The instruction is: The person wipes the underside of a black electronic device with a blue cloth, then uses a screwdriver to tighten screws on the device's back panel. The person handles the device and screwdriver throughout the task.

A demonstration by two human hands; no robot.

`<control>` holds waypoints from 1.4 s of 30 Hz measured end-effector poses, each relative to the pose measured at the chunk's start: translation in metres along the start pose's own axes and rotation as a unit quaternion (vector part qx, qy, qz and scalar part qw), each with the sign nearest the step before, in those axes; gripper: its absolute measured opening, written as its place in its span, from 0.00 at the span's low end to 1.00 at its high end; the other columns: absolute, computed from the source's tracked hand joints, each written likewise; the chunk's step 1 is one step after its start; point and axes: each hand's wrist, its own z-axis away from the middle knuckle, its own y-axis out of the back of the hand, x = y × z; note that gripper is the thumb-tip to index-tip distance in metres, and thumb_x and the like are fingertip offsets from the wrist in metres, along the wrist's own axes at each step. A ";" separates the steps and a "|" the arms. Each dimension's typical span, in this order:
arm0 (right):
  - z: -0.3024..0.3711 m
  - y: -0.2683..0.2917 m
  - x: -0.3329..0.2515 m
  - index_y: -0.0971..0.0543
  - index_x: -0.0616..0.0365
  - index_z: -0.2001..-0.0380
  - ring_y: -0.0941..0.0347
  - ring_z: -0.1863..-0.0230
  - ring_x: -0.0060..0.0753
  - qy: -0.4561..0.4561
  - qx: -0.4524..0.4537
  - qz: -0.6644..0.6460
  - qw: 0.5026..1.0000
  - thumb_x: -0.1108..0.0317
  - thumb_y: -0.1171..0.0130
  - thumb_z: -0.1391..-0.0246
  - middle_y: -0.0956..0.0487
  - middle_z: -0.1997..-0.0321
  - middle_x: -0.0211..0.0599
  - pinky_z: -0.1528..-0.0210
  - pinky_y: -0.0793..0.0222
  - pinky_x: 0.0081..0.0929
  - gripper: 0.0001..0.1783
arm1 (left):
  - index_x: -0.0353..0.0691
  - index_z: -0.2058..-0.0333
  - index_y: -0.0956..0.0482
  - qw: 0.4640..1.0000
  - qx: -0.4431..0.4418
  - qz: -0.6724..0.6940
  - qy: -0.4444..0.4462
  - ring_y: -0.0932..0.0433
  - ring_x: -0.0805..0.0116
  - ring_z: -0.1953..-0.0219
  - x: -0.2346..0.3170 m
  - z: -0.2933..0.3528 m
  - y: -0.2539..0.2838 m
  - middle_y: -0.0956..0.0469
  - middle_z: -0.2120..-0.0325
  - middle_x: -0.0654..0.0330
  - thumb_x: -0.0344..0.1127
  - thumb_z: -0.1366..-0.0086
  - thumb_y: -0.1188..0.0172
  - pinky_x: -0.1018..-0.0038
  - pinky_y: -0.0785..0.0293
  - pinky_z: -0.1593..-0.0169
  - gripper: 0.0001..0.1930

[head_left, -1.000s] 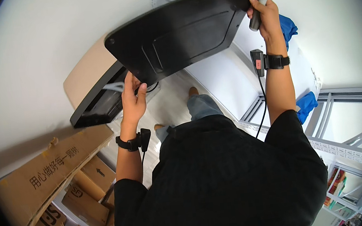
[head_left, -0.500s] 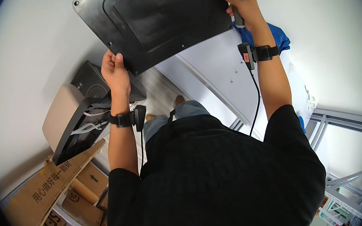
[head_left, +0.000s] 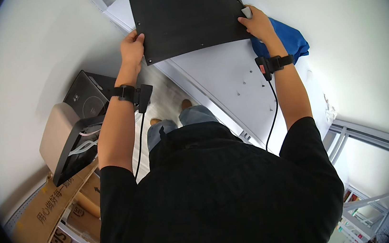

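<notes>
A black panel (head_left: 187,16), roughly rectangular with small holes along its edges, is held out above a white tabletop (head_left: 213,71). My left hand (head_left: 132,49) pinches its left edge near the lower corner, thumb on top. At the opposite edge, my right hand (head_left: 259,25) grips the panel. The same hand also holds a screwdriver (head_left: 247,13) with a pale handle, its thin shaft lying across the panel's upper right. Several small screws (head_left: 244,82) lie scattered on the tabletop below the panel.
Blue cloth (head_left: 290,38) lies beyond my right wrist. To the left stand a black box-shaped unit (head_left: 86,93) and a beige-and-black casing (head_left: 60,141) with pale cables. Cardboard boxes (head_left: 53,205) fill the lower left. A metal frame (head_left: 374,142) is at the right.
The panel now shows a flatter, plainer face instead of the one with the molded outline, and sits more level. My left hand has moved farther away; my right hand has come slightly nearer.
</notes>
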 end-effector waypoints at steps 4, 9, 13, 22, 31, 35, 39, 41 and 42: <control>-0.007 -0.006 0.009 0.27 0.59 0.50 0.28 0.50 0.54 -0.019 -0.021 -0.001 1.000 0.58 0.39 0.52 0.23 0.54 0.54 0.48 0.33 0.38 0.26 | 0.40 0.51 0.23 0.992 -0.001 -0.123 0.007 0.28 0.77 0.74 -0.007 0.000 0.000 0.25 0.75 0.65 0.32 0.35 0.47 0.78 0.32 0.68 0.14; -0.018 -0.012 0.015 0.26 0.61 0.52 0.27 0.51 0.54 -0.018 -0.036 0.009 0.999 0.58 0.39 0.52 0.23 0.54 0.54 0.50 0.32 0.38 0.25 | 0.39 0.51 0.24 0.970 0.041 -0.225 -0.081 0.26 0.70 0.76 -0.027 -0.018 0.001 0.24 0.78 0.61 0.37 0.40 0.41 0.73 0.30 0.68 0.19; -0.019 -0.017 0.021 0.27 0.62 0.53 0.27 0.53 0.53 -0.031 -0.044 0.039 0.998 0.58 0.39 0.52 0.23 0.56 0.54 0.52 0.32 0.39 0.25 | 0.38 0.52 0.24 0.944 0.089 -0.284 -0.143 0.24 0.62 0.75 -0.026 -0.014 -0.006 0.23 0.77 0.58 0.38 0.44 0.38 0.68 0.28 0.67 0.21; 0.016 0.008 -0.010 0.27 0.62 0.64 0.31 0.82 0.21 -0.061 -0.007 -0.088 0.994 0.61 0.38 0.49 0.27 0.80 0.31 0.81 0.34 0.21 0.16 | 0.38 0.60 0.20 0.953 0.104 -0.182 -0.220 0.24 0.59 0.67 -0.056 -0.014 0.001 0.24 0.70 0.52 0.38 0.45 0.36 0.68 0.27 0.62 0.15; 0.192 -0.028 -0.163 0.33 0.56 0.49 0.32 0.71 0.22 -0.038 -0.155 -0.308 0.938 0.79 0.48 0.58 0.29 0.68 0.31 0.67 0.34 0.20 0.28 | 0.37 0.52 0.26 0.996 -0.071 0.061 0.010 0.25 0.76 0.67 -0.118 0.112 0.103 0.24 0.66 0.63 0.37 0.35 0.44 0.78 0.29 0.64 0.15; 0.265 -0.111 -0.177 0.32 0.54 0.52 0.30 0.65 0.24 -0.058 -0.226 -0.405 0.884 0.78 0.42 0.61 0.28 0.65 0.31 0.62 0.31 0.23 0.27 | 0.38 0.51 0.27 0.984 -0.115 0.103 0.088 0.25 0.74 0.66 -0.186 0.151 0.141 0.24 0.65 0.63 0.37 0.33 0.48 0.76 0.28 0.62 0.15; 0.312 -0.220 -0.163 0.31 0.59 0.55 0.29 0.65 0.23 -0.130 -0.273 -0.457 0.837 0.82 0.42 0.56 0.27 0.64 0.30 0.66 0.28 0.21 0.22 | 0.39 0.51 0.28 0.965 -0.102 0.177 0.162 0.24 0.71 0.64 -0.256 0.183 0.167 0.25 0.64 0.62 0.40 0.31 0.50 0.74 0.26 0.61 0.15; 0.332 -0.252 -0.153 0.31 0.60 0.54 0.27 0.64 0.22 -0.159 -0.314 -0.454 0.818 0.80 0.42 0.54 0.25 0.61 0.33 0.71 0.29 0.19 0.21 | 0.41 0.50 0.30 0.953 -0.112 0.213 0.187 0.23 0.69 0.64 -0.287 0.187 0.173 0.24 0.64 0.60 0.41 0.30 0.53 0.72 0.24 0.61 0.15; 0.339 -0.267 -0.146 0.31 0.60 0.53 0.26 0.64 0.22 -0.175 -0.325 -0.453 0.811 0.80 0.42 0.52 0.24 0.59 0.35 0.72 0.29 0.19 0.21 | 0.41 0.50 0.30 0.952 -0.111 0.216 0.184 0.22 0.68 0.64 -0.302 0.184 0.174 0.24 0.64 0.59 0.42 0.30 0.54 0.72 0.24 0.62 0.15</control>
